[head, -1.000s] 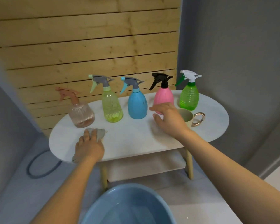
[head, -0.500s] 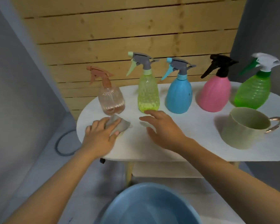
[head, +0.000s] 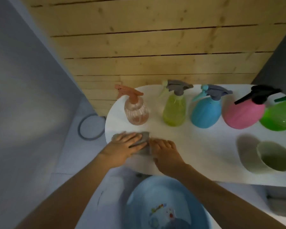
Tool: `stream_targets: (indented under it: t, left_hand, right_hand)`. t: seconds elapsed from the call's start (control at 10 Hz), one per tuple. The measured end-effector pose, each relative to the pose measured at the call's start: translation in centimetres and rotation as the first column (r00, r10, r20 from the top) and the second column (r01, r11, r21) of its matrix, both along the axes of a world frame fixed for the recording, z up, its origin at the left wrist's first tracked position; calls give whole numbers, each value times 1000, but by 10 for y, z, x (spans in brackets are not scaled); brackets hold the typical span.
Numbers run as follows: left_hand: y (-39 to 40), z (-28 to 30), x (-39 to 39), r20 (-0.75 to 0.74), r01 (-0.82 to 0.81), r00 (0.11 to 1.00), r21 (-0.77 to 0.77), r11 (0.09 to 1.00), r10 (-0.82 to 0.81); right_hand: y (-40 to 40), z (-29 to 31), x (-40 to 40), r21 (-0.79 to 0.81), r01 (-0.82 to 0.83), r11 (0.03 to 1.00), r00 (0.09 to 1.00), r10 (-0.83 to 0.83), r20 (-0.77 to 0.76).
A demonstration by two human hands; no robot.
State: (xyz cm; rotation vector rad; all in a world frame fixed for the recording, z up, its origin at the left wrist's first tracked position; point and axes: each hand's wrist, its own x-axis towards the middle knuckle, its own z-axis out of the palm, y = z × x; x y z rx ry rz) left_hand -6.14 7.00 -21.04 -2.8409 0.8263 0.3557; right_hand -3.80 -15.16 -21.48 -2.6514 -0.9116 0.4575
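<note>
While the basin point(head: 163, 204) sits nearest, the right hand point(head: 168, 157) has crossed to the left hand point(head: 122, 147) on the cloth point(head: 145, 139) at the tabletop's point(head: 205, 146) left end. Both hands' fingers point(head: 133, 137) lie straight and flat. Two-handed folding likely follows, short of the bottles point(head: 205, 113).

Home corner: wood-plank wall point(head: 155, 43), spray bottles point(head: 173, 109).
</note>
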Motion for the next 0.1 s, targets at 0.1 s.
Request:
stream_targets:
  t: [0.1]
  left_hand:
    - [-28,70,-3,-146,-138,981,-69,988,127]
  right_hand:
    - [0,70,8,-98,2,995,993,-14,-115]
